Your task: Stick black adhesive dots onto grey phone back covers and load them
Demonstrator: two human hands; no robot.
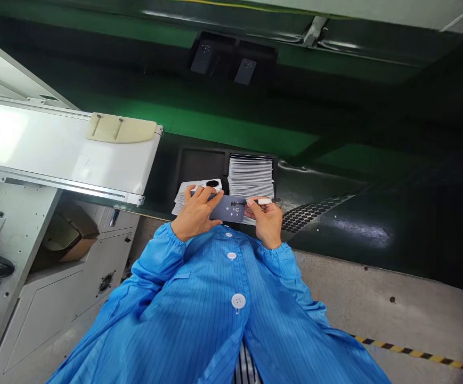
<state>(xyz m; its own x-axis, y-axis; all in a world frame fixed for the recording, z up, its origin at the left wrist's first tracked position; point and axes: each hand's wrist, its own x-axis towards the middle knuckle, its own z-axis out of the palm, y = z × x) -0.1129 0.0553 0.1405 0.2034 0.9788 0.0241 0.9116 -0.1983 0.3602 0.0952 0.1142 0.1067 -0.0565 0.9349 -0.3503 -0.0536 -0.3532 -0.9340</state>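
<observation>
My left hand (197, 213) is closed around a dark blue-grey phone back (231, 209), holding it flat near my body. Its camera openings show at the right end. My right hand (269, 221) pinches a white-and-black pen-like tool (264, 201), and the tool's dark tip reaches to the camera area of the phone back. Beneath and behind my left hand lie white phone-shaped pieces (180, 197), one with a black oval camera part (212, 183). A tight row of thin white pieces (251, 175) fills the right side of a black tray (203, 151).
At the back, another black tray (237, 45) holds dark phone-shaped pieces (245, 71). On the left, a white conveyor-like surface (123, 160) with a cream plate (121, 129) ends near the tray. A perforated dark strip (315, 212) lies to the right on the dark green bench (231, 120).
</observation>
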